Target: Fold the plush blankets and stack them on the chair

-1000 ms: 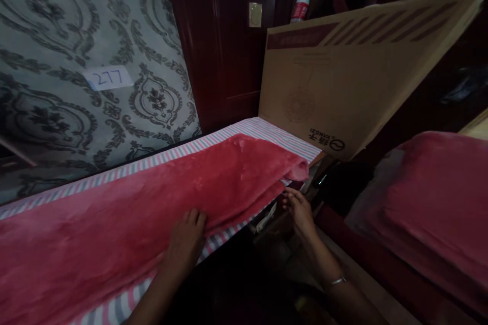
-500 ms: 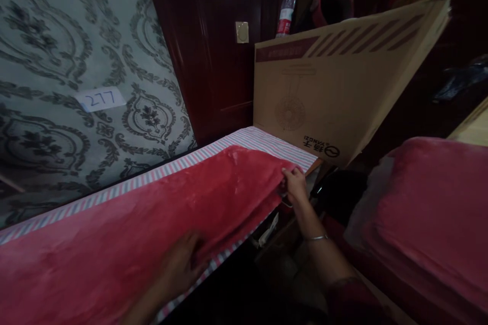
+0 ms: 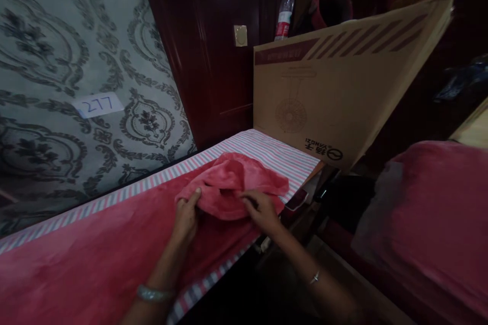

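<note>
Red blanket (image 3: 114,244) end bunched, pinched by left hand (image 3: 186,216) and right hand (image 3: 261,210)

Home bedroom: bed (image 3: 274,155), patterned wallpaper (image 3: 76,51)

The blanket (image 3: 114,244) is red and plush, and it lies spread along the striped sheet (image 3: 282,155) of a narrow bed. Its far end is folded back toward the near side and bunched into a soft heap, so the striped sheet shows bare beyond it.
</note>
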Available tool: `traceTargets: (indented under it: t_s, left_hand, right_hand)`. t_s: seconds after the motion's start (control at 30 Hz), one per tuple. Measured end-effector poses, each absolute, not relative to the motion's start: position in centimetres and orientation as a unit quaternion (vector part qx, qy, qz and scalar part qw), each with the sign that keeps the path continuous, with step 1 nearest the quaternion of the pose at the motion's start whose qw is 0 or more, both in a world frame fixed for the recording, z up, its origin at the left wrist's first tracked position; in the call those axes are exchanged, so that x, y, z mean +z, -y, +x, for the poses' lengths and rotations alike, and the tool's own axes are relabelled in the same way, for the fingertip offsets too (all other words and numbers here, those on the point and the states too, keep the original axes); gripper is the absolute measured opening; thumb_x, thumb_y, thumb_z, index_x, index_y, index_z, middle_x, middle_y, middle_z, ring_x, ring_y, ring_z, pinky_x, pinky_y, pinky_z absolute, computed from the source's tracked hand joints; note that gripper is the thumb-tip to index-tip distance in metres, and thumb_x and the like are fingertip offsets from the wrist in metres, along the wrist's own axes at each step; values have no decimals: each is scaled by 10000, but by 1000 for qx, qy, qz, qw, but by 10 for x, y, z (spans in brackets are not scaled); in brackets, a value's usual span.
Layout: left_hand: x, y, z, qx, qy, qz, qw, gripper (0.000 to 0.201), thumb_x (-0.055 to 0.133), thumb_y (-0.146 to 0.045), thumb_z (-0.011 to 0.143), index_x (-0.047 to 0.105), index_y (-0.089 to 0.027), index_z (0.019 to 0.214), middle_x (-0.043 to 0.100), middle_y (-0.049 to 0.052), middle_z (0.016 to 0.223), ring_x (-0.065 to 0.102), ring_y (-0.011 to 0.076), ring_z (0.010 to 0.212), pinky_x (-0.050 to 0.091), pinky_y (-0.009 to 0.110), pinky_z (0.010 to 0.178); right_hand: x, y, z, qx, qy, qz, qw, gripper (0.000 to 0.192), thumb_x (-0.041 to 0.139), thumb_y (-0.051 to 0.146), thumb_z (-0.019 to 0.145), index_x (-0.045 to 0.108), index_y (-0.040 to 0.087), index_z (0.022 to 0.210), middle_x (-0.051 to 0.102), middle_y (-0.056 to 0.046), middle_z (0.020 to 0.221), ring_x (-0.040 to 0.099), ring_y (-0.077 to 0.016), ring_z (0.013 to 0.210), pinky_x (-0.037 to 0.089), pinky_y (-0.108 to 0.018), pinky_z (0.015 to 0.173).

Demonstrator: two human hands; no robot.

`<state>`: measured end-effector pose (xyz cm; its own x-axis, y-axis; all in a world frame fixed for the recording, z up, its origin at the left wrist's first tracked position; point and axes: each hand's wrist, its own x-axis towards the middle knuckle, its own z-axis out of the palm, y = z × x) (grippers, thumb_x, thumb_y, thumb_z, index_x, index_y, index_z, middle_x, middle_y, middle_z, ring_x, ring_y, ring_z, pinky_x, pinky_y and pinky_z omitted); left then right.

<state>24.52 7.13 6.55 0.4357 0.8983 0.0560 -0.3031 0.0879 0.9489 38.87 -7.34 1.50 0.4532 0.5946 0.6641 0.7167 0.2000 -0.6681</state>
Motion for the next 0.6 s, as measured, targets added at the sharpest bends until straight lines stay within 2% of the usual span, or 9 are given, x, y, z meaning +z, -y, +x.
traceTargets:
  t_s: [0.03, 0.1, 0.2, 0.3, 0.37, 0.43, 0.5, 0.53, 0.6]
  left_hand:
    - [67, -74, 245, 451, -282, 501, 683, 488, 846, -445, 594, 721, -113, 929, 746, 81, 873, 700, 248, 903, 531, 391, 919]
    - [73, -79, 244, 467, -276, 504, 673, 476, 845, -452, 593, 724, -117, 908, 750, 80, 893, 691, 250, 960, 505, 382, 967]
    - [80, -81, 241, 483, -282, 536, 632, 478, 812, -497, 638, 732, -123, 924, 754, 82, 930, 681, 260, 1001, 493, 379, 982]
    - [85, -82, 235, 475, -292, 591, 583, 510, 780, -560, 661, 740, -132, 936, 757, 87, 983, 672, 283, 1038, 494, 381, 981]
    - [86, -85, 228, 461, -304, 627, 550, 513, 784, -576, 640, 743, -147, 919, 759, 84, 1000, 661, 306, 1067, 489, 398, 993]
    - [89, -91, 223, 443, -316, 657, 522, 491, 793, -572, 618, 743, -167, 892, 761, 78, 998, 654, 327, 1078, 485, 418, 999]
    - [95, -97, 221, 428, -320, 684, 496, 473, 791, -573, 602, 742, -177, 857, 761, 83, 970, 659, 338, 1047, 487, 429, 989]
    - [99, -98, 223, 424, -314, 699, 483, 464, 779, -579, 606, 738, -177, 834, 759, 88, 949, 665, 339, 1017, 493, 431, 975]
    - [111, -94, 234, 414, -283, 733, 459, 442, 731, -592, 656, 724, -172, 796, 752, 95, 898, 676, 324, 935, 511, 430, 933]
  right_hand:
    - [11, 78, 398, -70, 483, -650, 582, 227, 486, 207, 918, 703, 212, 983, 728, -53, 930, 688, -196, 867, 553, -320, 794]
    - [8, 81, 412, -88, 458, -697, 545, 282, 491, 184, 894, 683, 196, 1101, 703, -80, 1006, 673, -204, 885, 551, -337, 801]
    - [9, 69, 418, -79, 497, -766, 400, 524, 538, 144, 849, 559, 202, 1370, 638, -127, 1193, 635, -235, 1018, 534, -348, 836]
    - [9, 49, 417, -54, 478, -832, 276, 589, 564, 138, 852, 508, 210, 1434, 613, -175, 1232, 624, -273, 1032, 518, -362, 799]
    - [9, 37, 421, -30, 436, -844, 310, 505, 588, 140, 842, 596, 200, 1344, 639, -181, 1173, 647, -272, 937, 505, -373, 772]
    - [14, 28, 434, -14, 400, -824, 400, 311, 622, 145, 808, 720, 187, 1100, 683, -146, 1040, 659, -259, 858, 494, -375, 784]
    - [29, 19, 458, -11, 365, -800, 476, 114, 628, 166, 786, 735, 180, 824, 696, -106, 865, 659, -247, 804, 492, -364, 790]
    - [40, 14, 475, -16, 346, -795, 498, 115, 608, 184, 792, 716, 179, 751, 691, -94, 805, 658, -243, 789, 497, -359, 783]
    - [67, 8, 513, -34, 294, -780, 552, 198, 531, 223, 834, 718, 169, 801, 689, -86, 770, 658, -237, 767, 514, -357, 755]
